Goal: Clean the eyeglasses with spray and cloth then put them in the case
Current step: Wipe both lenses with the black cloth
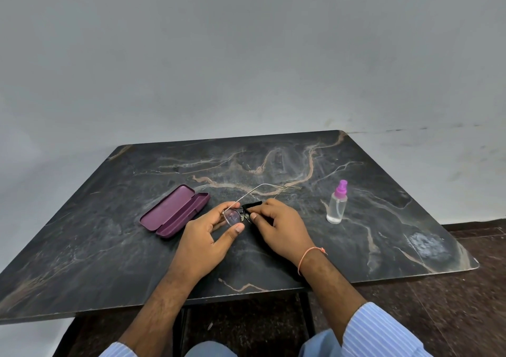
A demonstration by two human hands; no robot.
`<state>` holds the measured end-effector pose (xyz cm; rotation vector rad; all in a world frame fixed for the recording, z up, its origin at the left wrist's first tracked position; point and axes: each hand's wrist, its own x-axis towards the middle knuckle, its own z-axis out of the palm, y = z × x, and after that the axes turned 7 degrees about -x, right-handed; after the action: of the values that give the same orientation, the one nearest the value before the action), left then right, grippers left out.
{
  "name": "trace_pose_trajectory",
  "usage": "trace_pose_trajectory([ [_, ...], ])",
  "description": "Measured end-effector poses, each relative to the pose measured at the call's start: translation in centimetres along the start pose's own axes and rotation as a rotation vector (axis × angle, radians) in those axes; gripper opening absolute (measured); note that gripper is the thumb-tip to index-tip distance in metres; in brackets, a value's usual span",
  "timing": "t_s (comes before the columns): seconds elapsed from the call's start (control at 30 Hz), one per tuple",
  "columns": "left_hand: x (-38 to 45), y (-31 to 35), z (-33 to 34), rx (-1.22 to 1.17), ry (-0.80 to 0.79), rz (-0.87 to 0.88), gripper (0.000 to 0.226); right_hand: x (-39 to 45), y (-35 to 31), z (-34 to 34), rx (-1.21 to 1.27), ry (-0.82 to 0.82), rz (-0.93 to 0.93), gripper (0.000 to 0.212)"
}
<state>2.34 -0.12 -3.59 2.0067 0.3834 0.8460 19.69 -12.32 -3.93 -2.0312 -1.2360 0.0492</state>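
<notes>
Thin metal-framed eyeglasses (234, 215) are held above the table's middle with their arms unfolded and pointing away from me. My left hand (208, 230) pinches the left lens rim between thumb and fingers. My right hand (279, 225) pinches a black cloth (250, 206) over the right lens, which the cloth hides. The purple case (175, 210) lies open on the table just left of my hands. To the right stands a clear spray bottle (337, 206) with a pink-purple nozzle, apart from both hands.
The dark marble table (273, 165) stands against a pale wall. Its front edge is close to my lap and its right corner lies beyond the bottle. Dark floor shows to the right and below.
</notes>
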Motion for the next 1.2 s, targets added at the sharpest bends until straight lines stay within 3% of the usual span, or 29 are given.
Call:
trace_pose_trajectory([
  [0.27,-0.10,0.12,-0.07,0.019,0.001,-0.002,0.046,0.24,-0.13,0.10,-0.113,0.043,0.028,0.024],
  [0.5,-0.06,0.01,-0.06,0.016,-0.010,-0.006,0.049,-0.15,-0.05,-0.15,-0.006,0.013,-0.016,0.023],
  [0.73,-0.02,0.07,-0.12,0.028,0.005,-0.012,0.047,-0.08,-0.57,0.09,-0.212,0.064,0.111,0.024],
  [0.97,0.11,-0.09,-0.06,0.029,0.007,-0.013,0.048,0.02,0.22,0.15,-0.003,0.026,0.103,0.017],
  [1.2,0.03,-0.07,-0.04,0.036,0.006,-0.007,0.048,0.27,0.05,0.39,-0.114,0.041,0.167,0.022],
])
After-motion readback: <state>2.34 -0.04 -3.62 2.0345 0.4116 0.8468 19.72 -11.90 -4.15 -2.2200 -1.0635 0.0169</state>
